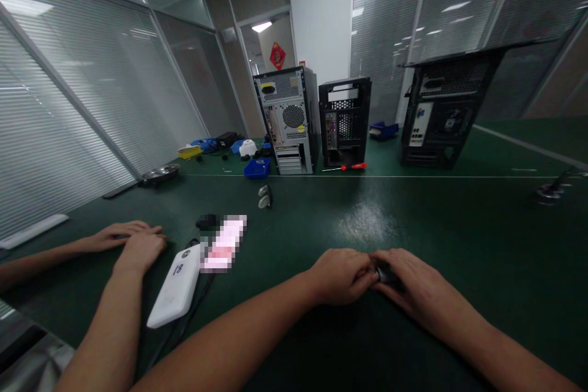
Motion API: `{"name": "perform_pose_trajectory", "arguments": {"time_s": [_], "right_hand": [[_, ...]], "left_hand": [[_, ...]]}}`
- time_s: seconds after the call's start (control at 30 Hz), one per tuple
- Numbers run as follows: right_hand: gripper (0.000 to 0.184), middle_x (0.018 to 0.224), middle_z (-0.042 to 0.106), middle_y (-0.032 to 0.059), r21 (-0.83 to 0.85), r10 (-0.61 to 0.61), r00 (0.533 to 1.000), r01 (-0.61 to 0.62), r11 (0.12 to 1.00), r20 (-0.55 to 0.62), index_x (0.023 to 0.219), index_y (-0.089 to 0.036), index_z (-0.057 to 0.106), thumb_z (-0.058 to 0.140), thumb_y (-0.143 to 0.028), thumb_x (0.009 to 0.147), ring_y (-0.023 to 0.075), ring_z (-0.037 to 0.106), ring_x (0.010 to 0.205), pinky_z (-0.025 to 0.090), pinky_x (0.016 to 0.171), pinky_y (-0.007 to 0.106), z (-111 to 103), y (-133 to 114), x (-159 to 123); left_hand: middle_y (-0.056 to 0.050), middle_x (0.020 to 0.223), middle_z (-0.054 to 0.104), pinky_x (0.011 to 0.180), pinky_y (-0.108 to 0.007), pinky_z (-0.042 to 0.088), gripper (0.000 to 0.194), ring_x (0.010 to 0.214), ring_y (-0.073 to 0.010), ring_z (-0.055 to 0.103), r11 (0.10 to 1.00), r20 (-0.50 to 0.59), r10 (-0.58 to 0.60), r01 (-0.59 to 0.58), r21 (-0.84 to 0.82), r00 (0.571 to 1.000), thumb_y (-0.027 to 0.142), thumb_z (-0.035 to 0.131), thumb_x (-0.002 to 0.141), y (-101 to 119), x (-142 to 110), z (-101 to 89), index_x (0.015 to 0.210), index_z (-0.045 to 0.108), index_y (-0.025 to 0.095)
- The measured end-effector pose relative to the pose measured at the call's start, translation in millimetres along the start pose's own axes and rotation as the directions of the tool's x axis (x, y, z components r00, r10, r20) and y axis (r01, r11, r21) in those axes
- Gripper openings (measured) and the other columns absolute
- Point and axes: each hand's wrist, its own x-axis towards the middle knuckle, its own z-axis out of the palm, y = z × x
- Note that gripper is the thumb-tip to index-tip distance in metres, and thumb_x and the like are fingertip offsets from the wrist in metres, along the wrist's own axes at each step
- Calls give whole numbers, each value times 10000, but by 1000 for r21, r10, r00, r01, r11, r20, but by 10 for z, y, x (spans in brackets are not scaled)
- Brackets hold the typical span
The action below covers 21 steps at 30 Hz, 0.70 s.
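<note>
My left hand (343, 275) and my right hand (407, 278) meet low in the picture, just above or on the dark green table. Between them is a small dark object with a grey end (384, 274); fingers cover most of it, so I cannot make out its kind. My right hand is curled round its body. The fingers of my left hand are pinched at its left end. Left of my forearm lie a white power bank-like slab marked 18 (177, 288) and a phone with a blurred pink screen (225, 244).
Another person's hands (140, 248) rest on the table (303, 220) at left. Three computer cases (294, 128) stand at the back, with a red screwdriver (353, 166) before the middle one. Blue bins (257, 168) and a small black-and-silver item (265, 197) lie about.
</note>
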Motion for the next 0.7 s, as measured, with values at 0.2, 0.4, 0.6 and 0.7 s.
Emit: {"name": "perform_pose_trajectory", "arguments": {"time_s": [0.2, 0.4, 0.6, 0.7], "right_hand": [[416, 1245, 505, 63, -61, 103, 994, -105, 993, -45, 1362, -223, 435, 420, -363, 970, 139, 504, 1138, 498, 955, 289, -35, 240, -49], [409, 1175, 525, 57, -7, 31, 999, -30, 1000, 11, 1374, -205, 389, 368, -274, 972, 100, 515, 1065, 497, 894, 244, -141, 87, -13], [274, 998, 529, 55, -102, -110, 994, 112, 989, 26, 1116, -149, 505, 521, -319, 902, 112, 487, 864, 445, 721, 263, -72, -46, 39], [175, 919, 519, 44, -137, -156, 987, 158, 978, 26, 1014, -146, 534, 471, -292, 942, 96, 456, 789, 378, 677, 255, -40, -26, 53]], "left_hand": [[-5, 784, 600, 672, -252, 416, 157, 745, -146, 575, 997, -77, -78, 76, -25, 994, 314, 499, 954, -39, 6, 53, 965, 584, 182], [9, 802, 619, 723, -233, 428, 182, 774, -126, 589, 998, -100, 1, -8, -69, 995, 315, 581, 924, -100, 2, 81, 1056, 633, 200], [-12, 782, 648, 722, -240, 429, 294, 773, -136, 605, 989, -47, 146, -145, 24, 988, 416, 515, 966, -142, 6, 108, 890, 664, 173], [-18, 789, 661, 715, -243, 429, 314, 779, -142, 615, 983, -31, 175, -173, 66, 984, 402, 486, 981, -151, 6, 115, 858, 660, 172]]}}
